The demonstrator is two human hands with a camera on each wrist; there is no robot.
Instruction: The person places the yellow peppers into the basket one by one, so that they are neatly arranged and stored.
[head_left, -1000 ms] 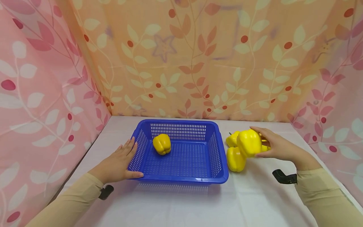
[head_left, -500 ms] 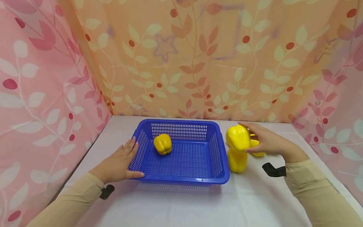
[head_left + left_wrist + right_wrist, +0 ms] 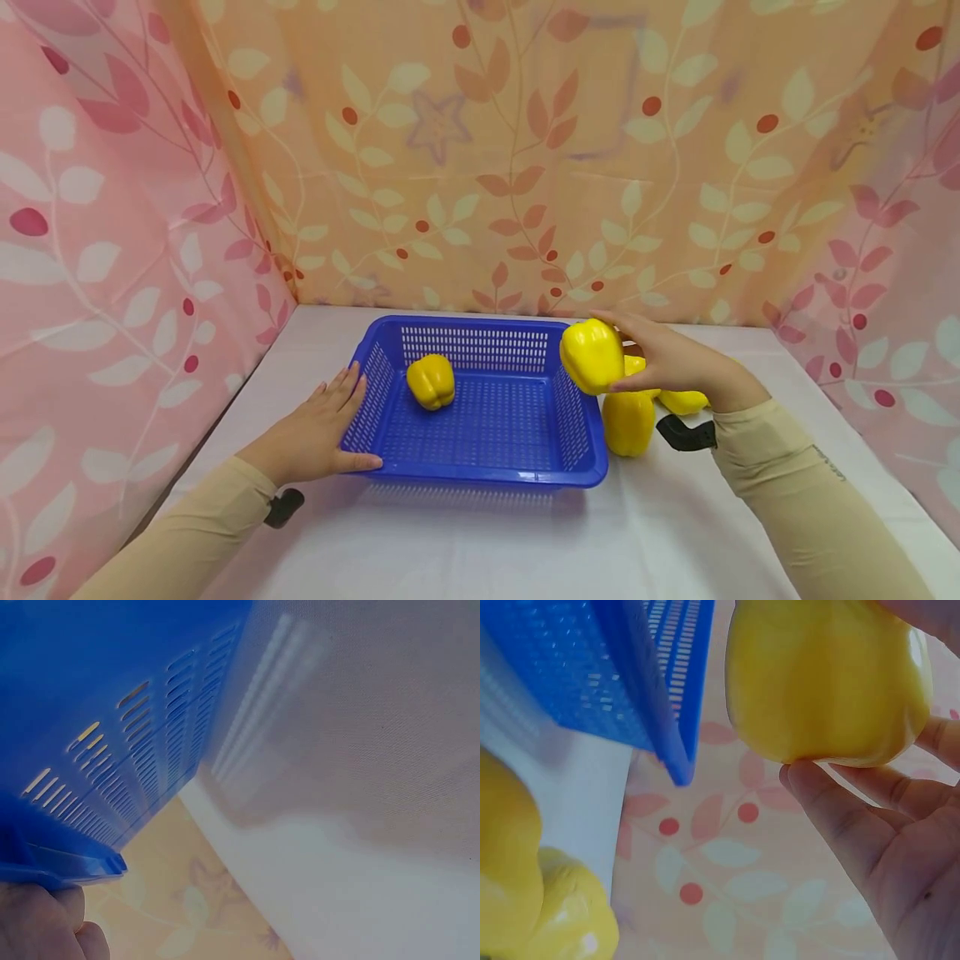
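My right hand [image 3: 671, 358] holds a yellow bell pepper [image 3: 592, 357] between thumb and fingers, raised over the right rim of the blue basket [image 3: 517, 477]. In the right wrist view the fingertips press against the held pepper [image 3: 825, 682], with the basket wall [image 3: 641, 690] beside it. Spread along the basket's left rim, my left hand [image 3: 311, 433] rests with fairly straight fingers, its thumb at the front left corner. Another yellow pepper [image 3: 431, 382] lies inside the basket, toward the left. Only part of the left hand [image 3: 45, 922] shows in the left wrist view.
Right of the basket stands a yellow pepper [image 3: 628, 423]. Behind it are more yellow peppers, one of them [image 3: 684, 402] partly covered by the right hand. A white cloth covers the table [image 3: 480, 542]; flowered curtains [image 3: 480, 167] enclose the back and sides.
My right hand has carried its pepper leftward and slightly up, from above the other peppers to the basket's right rim. The left hand and the basket have stayed in place.
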